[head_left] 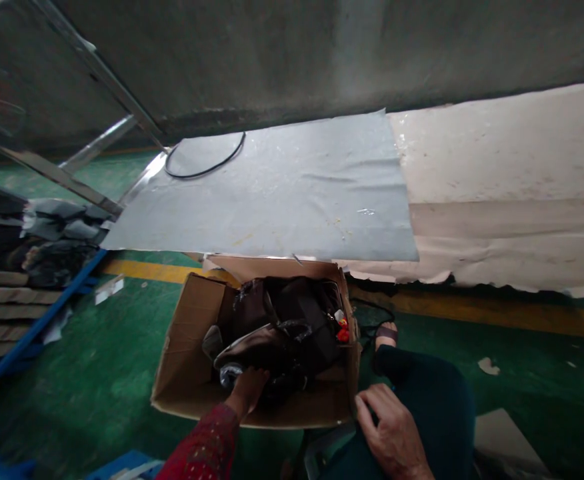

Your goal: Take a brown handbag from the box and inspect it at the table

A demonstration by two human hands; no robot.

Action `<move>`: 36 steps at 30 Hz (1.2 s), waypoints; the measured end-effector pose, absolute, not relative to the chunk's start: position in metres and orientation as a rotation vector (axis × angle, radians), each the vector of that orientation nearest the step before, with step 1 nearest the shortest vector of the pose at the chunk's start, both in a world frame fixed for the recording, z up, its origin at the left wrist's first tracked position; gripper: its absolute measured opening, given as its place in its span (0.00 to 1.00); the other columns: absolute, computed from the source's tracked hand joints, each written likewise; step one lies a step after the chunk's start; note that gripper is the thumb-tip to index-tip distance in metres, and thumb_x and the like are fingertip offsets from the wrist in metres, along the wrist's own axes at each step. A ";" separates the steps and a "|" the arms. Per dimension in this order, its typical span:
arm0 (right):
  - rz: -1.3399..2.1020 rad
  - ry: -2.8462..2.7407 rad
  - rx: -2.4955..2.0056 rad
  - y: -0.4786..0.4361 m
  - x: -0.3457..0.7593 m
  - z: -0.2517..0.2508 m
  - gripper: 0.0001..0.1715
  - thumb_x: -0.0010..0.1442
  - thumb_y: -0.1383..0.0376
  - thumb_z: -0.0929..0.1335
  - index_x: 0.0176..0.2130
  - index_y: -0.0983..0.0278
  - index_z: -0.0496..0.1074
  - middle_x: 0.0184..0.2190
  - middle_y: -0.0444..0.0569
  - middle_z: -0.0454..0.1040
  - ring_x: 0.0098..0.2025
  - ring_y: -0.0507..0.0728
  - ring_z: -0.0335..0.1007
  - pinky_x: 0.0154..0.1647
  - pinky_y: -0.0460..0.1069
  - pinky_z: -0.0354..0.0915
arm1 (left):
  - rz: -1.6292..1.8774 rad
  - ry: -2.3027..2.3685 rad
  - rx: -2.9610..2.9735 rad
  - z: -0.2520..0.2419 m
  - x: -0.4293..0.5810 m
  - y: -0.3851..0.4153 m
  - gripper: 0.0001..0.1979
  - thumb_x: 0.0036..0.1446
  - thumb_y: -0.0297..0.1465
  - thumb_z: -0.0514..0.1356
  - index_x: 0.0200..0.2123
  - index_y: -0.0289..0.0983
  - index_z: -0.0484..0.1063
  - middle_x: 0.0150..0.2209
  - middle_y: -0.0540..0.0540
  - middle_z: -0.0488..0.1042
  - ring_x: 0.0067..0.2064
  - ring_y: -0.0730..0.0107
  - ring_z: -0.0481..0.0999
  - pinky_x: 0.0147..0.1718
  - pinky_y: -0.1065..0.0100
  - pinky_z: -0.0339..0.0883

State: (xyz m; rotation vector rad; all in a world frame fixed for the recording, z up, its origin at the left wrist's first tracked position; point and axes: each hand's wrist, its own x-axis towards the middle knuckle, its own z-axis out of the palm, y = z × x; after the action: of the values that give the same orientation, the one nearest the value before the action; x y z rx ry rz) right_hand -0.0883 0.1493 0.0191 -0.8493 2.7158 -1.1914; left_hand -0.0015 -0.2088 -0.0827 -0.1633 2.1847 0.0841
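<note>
Bags [282, 327], dark and heaped, filled the cardboard box [187, 373] on the green floor, none yet lifted out, while the left hand [248, 390] reached in with fingers curled onto one and the right hand [389, 430] rested loosely spread on the knee.

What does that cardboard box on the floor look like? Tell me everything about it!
The cardboard box is brown and open at the top, its flaps folded outward. It sits on the green floor, just in front of the low grey sheet. It is stuffed with dark bags that look like shiny leather, plus something small and red near its right wall. The left hand reaches inside onto the bags; the right hand rests on a knee beside it.
</note>
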 end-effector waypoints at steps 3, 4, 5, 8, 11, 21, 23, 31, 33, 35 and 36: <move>-1.221 2.713 -0.830 0.150 -0.089 0.020 0.12 0.72 0.70 0.65 0.34 0.64 0.69 0.31 0.45 0.69 0.36 0.54 0.65 0.39 0.52 0.58 | 0.013 2.150 -0.071 -0.086 -0.013 -0.209 0.29 0.62 0.14 0.50 0.63 0.32 0.72 0.61 0.34 0.71 0.60 0.42 0.72 0.57 0.46 0.69; -1.233 2.715 -0.824 0.151 -0.090 0.020 0.12 0.72 0.71 0.65 0.34 0.64 0.68 0.31 0.45 0.68 0.35 0.54 0.64 0.39 0.52 0.58 | -0.008 2.149 -0.053 -0.088 -0.019 -0.209 0.28 0.62 0.14 0.51 0.63 0.32 0.72 0.61 0.34 0.71 0.60 0.43 0.72 0.57 0.46 0.69; -1.243 2.714 -0.820 0.151 -0.090 0.021 0.12 0.72 0.71 0.65 0.33 0.64 0.68 0.30 0.45 0.68 0.35 0.54 0.64 0.39 0.52 0.57 | -0.028 2.153 -0.043 -0.089 -0.027 -0.209 0.28 0.61 0.13 0.51 0.62 0.31 0.72 0.60 0.34 0.72 0.61 0.45 0.71 0.58 0.46 0.69; -1.253 2.704 -0.818 0.150 -0.092 0.022 0.13 0.71 0.71 0.65 0.33 0.64 0.68 0.30 0.45 0.68 0.35 0.54 0.64 0.39 0.52 0.57 | -0.068 2.205 -0.021 -0.095 -0.057 -0.210 0.27 0.62 0.13 0.50 0.62 0.30 0.71 0.63 0.34 0.69 0.60 0.48 0.72 0.58 0.48 0.70; -1.264 2.698 -0.807 0.149 -0.092 0.022 0.13 0.71 0.72 0.64 0.32 0.63 0.67 0.30 0.45 0.68 0.35 0.54 0.64 0.38 0.52 0.57 | -0.093 2.274 0.006 -0.106 -0.092 -0.205 0.37 0.59 0.13 0.48 0.71 0.33 0.59 0.72 0.33 0.55 0.58 0.46 0.73 0.56 0.48 0.73; -1.243 2.697 -0.816 0.147 -0.098 0.023 0.12 0.70 0.74 0.63 0.33 0.64 0.65 0.29 0.45 0.66 0.34 0.53 0.62 0.37 0.51 0.55 | -0.154 2.392 -0.104 -0.141 -0.188 -0.185 0.42 0.61 0.14 0.38 0.77 0.36 0.41 0.76 0.29 0.39 0.52 0.42 0.78 0.46 0.45 0.78; -1.243 2.699 -0.794 0.146 -0.100 0.025 0.12 0.70 0.74 0.63 0.33 0.64 0.65 0.29 0.45 0.66 0.34 0.53 0.62 0.37 0.51 0.55 | -0.117 2.348 -0.107 -0.149 -0.196 -0.186 0.41 0.63 0.15 0.42 0.77 0.39 0.42 0.75 0.29 0.44 0.53 0.42 0.78 0.47 0.44 0.78; -1.284 2.633 -0.697 0.146 -0.103 0.023 0.12 0.70 0.73 0.63 0.33 0.64 0.66 0.30 0.44 0.67 0.36 0.53 0.63 0.39 0.51 0.55 | 0.017 2.252 -0.077 -0.143 -0.163 -0.183 0.29 0.61 0.17 0.61 0.65 0.32 0.65 0.62 0.34 0.69 0.58 0.53 0.76 0.57 0.50 0.74; -1.286 2.617 -0.703 0.147 -0.101 0.021 0.12 0.70 0.73 0.64 0.33 0.64 0.67 0.30 0.44 0.67 0.36 0.54 0.63 0.40 0.52 0.55 | 0.041 2.196 -0.073 -0.126 -0.138 -0.181 0.25 0.59 0.18 0.64 0.60 0.31 0.71 0.57 0.36 0.74 0.58 0.51 0.76 0.59 0.48 0.72; -1.282 2.605 -0.708 0.148 -0.099 0.018 0.13 0.71 0.73 0.63 0.33 0.64 0.67 0.31 0.45 0.68 0.37 0.54 0.63 0.40 0.52 0.55 | 0.056 2.173 -0.105 -0.106 -0.108 -0.180 0.21 0.63 0.20 0.61 0.59 0.30 0.72 0.57 0.36 0.75 0.59 0.51 0.76 0.61 0.47 0.70; -1.280 2.606 -0.706 0.149 -0.098 0.017 0.13 0.71 0.72 0.63 0.33 0.64 0.67 0.31 0.45 0.68 0.37 0.54 0.63 0.41 0.52 0.55 | 0.064 2.177 -0.128 -0.097 -0.093 -0.179 0.20 0.65 0.20 0.59 0.60 0.29 0.71 0.59 0.35 0.73 0.60 0.52 0.75 0.62 0.48 0.69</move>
State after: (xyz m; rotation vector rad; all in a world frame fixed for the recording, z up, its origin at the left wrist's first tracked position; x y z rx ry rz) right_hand -0.0981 0.1488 0.0172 -0.7063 2.6058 -1.2796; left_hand -0.0931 -0.1790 -0.0968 -0.1282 2.1771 0.0639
